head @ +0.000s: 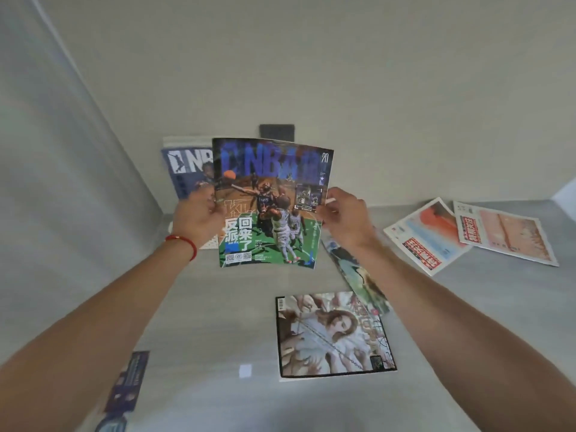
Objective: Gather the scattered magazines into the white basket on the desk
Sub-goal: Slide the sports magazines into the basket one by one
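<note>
Both hands, left hand (199,216) and right hand (346,213), grip a glossy basketball-cover magazine (271,204) upright by its side edges, toward 12 o'clock above the grey worktop (218,307), presumably squaring it for the white perforated basket (208,241) behind.

White basket (208,243) mostly hidden behind mag (271,204), prob.

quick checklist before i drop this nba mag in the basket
1. Both hands gripping the held NBA magazine: left hand, right hand. Ok.
2. Magazine lifted off the desk: ok.
3. White basket opening in view: cannot tell, mostly hidden behind the magazine.
4. Second NBA magazine already standing behind: ok.
5. All magazines gathered: not ok; the portrait magazine and two red-titled magazines lie flat.
</note>
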Available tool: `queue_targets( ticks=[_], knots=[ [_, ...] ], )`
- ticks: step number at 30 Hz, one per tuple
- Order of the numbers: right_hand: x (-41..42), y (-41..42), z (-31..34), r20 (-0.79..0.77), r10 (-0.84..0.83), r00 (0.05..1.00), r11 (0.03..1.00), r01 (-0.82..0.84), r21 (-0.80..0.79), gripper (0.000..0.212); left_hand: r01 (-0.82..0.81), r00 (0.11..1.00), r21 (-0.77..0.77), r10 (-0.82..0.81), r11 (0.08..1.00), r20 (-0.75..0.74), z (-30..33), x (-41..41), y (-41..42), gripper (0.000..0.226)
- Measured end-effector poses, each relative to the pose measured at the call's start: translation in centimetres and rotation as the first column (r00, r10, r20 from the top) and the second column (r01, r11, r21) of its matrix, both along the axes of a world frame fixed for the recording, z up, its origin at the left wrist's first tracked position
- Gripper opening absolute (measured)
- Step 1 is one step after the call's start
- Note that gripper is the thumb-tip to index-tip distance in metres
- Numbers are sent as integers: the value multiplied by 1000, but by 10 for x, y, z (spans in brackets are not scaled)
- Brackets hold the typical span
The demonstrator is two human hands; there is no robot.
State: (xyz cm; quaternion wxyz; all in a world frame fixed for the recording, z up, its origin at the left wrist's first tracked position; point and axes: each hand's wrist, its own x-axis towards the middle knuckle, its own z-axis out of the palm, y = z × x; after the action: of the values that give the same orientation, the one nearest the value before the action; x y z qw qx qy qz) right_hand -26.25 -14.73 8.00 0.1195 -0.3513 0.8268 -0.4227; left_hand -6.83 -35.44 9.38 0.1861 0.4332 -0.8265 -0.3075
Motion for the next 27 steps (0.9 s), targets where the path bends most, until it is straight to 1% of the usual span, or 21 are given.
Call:
queue_targets(
  ticks=[2,4,6,7,9,10,12,14,18,21,23,24,26,27],
  knots=[
    [16,-43,11,-117,-23,993,1000,22,-12,4,-72,997,-46,71,996,-40,7,18,-34,20],
    [29,-80,19,-182,-19,983,1000,19,1,8,-136,990,-75,133,988,-43,12,33,-66,25],
    [37,-110,24,-217,2,976,1000,4,27,10,-175,984,-31,174,984,-35,11,41,-97,25],
    [38,-123,25,-225,3,974,999,4,33,11,-173,983,40,175,984,-62,8,42,-111,25],
    [37,-143,26,-223,-18,975,999,25,31,13,-159,967,214,196,964,-162,2,40,-133,20],
    [35,-151,26,-209,-26,978,999,34,35,15,-163,957,263,218,951,-193,-2,39,-141,15],
    [32,-166,23,-179,-32,983,998,41,47,18,-175,940,298,249,938,-232,-11,35,-153,8],
    [31,-176,17,-148,-47,988,997,55,47,21,-177,932,317,262,932,-251,-23,32,-162,10],
    [30,-191,-9,-70,-58,996,995,64,77,21,-187,921,447,314,875,-229,-51,29,-178,14],
    [31,-199,-27,-27,-61,998,991,64,116,22,-189,936,455,300,870,-185,-67,27,-187,28],
    [31,-205,-35,-15,-73,997,989,75,131,24,-203,933,453,312,868,-180,-76,24,-186,27],
    [30,-209,-39,-10,-81,997,987,81,138,24,-222,934,431,318,874,-165,-81,22,-185,23],
    [28,-216,-48,3,-93,996,983,91,161,25,-257,940,352,318,900,-127,-90,16,-182,29],
    [27,-218,-53,5,-94,996,980,91,177,26,-262,937,327,320,908,-138,-94,13,-181,32]
  ],
)
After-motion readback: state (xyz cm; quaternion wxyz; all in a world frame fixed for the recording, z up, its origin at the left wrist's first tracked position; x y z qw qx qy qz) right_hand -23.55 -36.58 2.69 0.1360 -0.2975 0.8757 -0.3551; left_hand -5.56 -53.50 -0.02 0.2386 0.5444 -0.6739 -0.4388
